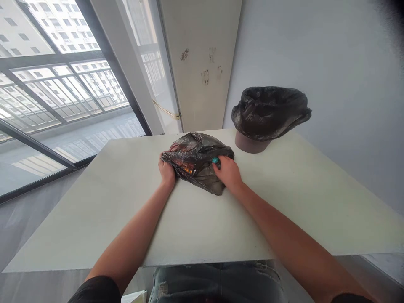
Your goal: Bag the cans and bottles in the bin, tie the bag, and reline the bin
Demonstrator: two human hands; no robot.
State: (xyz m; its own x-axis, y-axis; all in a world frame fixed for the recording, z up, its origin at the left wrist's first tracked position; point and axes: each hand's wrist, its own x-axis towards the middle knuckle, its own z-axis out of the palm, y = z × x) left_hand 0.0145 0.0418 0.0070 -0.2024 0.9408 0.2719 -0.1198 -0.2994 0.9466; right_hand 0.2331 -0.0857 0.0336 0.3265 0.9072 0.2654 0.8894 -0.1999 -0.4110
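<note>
A crumpled dark plastic bag (197, 162) with something orange and red showing through it lies on the white table (126, 202) in front of me. My left hand (166, 170) is closed on the bag's left edge. My right hand (227, 171) grips the bag's right side, with a teal fingernail showing at the thumb. Both hands rest on the tabletop with the bag bunched between them.
A small bin (252, 142) lined with a black bag (269, 110) stands on the table at the back right, near the wall. A large window with railings fills the left. A stained pillar rises behind the table.
</note>
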